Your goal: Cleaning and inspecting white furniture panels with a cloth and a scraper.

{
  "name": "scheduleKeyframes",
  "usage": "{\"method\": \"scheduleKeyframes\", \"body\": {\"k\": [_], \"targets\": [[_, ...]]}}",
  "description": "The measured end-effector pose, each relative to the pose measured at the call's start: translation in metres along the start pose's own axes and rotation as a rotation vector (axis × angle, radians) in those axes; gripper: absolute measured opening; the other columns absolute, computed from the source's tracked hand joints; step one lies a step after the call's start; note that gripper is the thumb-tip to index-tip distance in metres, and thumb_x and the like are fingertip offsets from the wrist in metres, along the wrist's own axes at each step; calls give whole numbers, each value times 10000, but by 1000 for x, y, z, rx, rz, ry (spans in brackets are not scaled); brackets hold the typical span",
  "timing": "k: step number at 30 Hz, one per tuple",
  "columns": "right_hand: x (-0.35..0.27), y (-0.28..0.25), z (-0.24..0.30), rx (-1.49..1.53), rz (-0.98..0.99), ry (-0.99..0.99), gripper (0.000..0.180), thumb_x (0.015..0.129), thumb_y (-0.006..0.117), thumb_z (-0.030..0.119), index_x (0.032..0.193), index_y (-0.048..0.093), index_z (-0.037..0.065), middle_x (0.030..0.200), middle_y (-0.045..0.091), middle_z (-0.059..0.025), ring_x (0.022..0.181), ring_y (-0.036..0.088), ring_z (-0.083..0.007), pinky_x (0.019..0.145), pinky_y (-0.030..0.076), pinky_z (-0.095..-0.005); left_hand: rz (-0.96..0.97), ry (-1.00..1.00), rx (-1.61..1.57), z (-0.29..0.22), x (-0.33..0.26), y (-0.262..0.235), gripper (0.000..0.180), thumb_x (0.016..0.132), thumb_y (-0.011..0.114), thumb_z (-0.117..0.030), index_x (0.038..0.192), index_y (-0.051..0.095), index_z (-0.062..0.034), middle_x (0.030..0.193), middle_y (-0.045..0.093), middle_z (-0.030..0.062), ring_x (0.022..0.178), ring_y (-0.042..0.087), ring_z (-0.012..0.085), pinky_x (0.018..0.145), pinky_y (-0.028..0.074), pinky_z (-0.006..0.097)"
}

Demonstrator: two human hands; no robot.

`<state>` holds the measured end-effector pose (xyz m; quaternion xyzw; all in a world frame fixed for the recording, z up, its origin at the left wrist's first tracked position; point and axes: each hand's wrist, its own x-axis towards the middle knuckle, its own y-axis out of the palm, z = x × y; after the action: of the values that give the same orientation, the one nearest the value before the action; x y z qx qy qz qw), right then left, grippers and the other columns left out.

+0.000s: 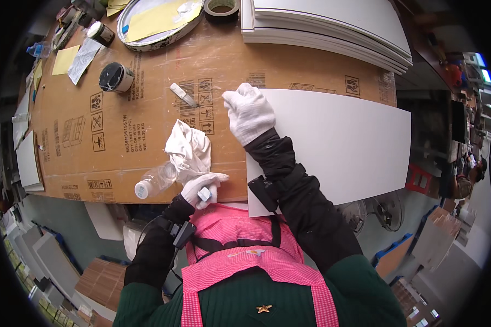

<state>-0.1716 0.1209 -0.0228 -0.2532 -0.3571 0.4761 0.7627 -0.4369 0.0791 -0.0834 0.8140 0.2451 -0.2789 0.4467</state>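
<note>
A large white panel [333, 141] lies on the cardboard-covered table and reaches past its near edge. At the panel's far left corner rests my right hand [249, 113] in a white glove, its fingers curled closed; whatever they may hold is hidden. My left hand [201, 189], also in a white glove, is at the table's near edge, closed around a small pale block [204, 194]. A crumpled white cloth [188, 148] lies just beyond it. Beside the cloth, a clear plastic bottle [157, 181] with a white cap lies on its side.
A stack of white panels [327, 38] stands at the far right. A dark-topped jar [116, 77], a small whitish stick [183, 95], a tape roll [221, 10] and a round tray [142, 42] with yellow paper occupy the far and left side. Below right is a fan [384, 211].
</note>
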Motion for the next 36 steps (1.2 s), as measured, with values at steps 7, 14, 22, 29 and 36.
{"method": "scheduleKeyframes", "body": {"k": [7, 14, 22, 29, 36], "targets": [[-44, -120, -164, -374, -531, 665, 197, 851, 684, 88, 1045, 706, 65, 915, 626, -127, 916, 637, -297, 792, 534, -399, 53, 49, -66, 0, -7, 0, 405, 1048, 395, -277, 1246, 590, 17, 566, 562, 87, 329, 377, 115, 307, 267, 240], [-12, -9, 9, 25, 180, -153, 288, 740, 713, 27, 1010, 713, 127, 814, 598, -119, 802, 623, -293, 679, 521, -389, -80, 37, -108, 11, -6, 2, 425, 1035, 406, -286, 1254, 596, 26, 584, 620, 130, 295, 378, 140, 276, 272, 266], [-45, -61, -41, 154, 291, -294, 228, 792, 717, 63, 1013, 741, 111, 825, 609, -103, 760, 606, -256, 663, 512, -335, -40, 134, -51, 12, -9, -3, 436, 1044, 387, -281, 1233, 571, 65, 506, 529, 85, 297, 364, 145, 289, 277, 270], [-153, -98, 6, 317, 499, -500, 163, 803, 737, 126, 966, 740, 110, 810, 632, -70, 709, 608, -250, 666, 525, -375, 44, 160, -166, 20, -7, -16, 469, 1058, 348, -261, 1273, 544, 108, 500, 544, 105, 287, 398, 182, 294, 324, 284], [-186, -104, -14, 137, 493, -84, 144, 922, 625, 122, 984, 714, 28, 845, 644, -87, 734, 612, -193, 593, 474, -328, 74, 185, -148, 20, -2, -13, 471, 1065, 353, -265, 1288, 539, 106, 491, 530, 56, 287, 378, 147, 308, 319, 260]]}}
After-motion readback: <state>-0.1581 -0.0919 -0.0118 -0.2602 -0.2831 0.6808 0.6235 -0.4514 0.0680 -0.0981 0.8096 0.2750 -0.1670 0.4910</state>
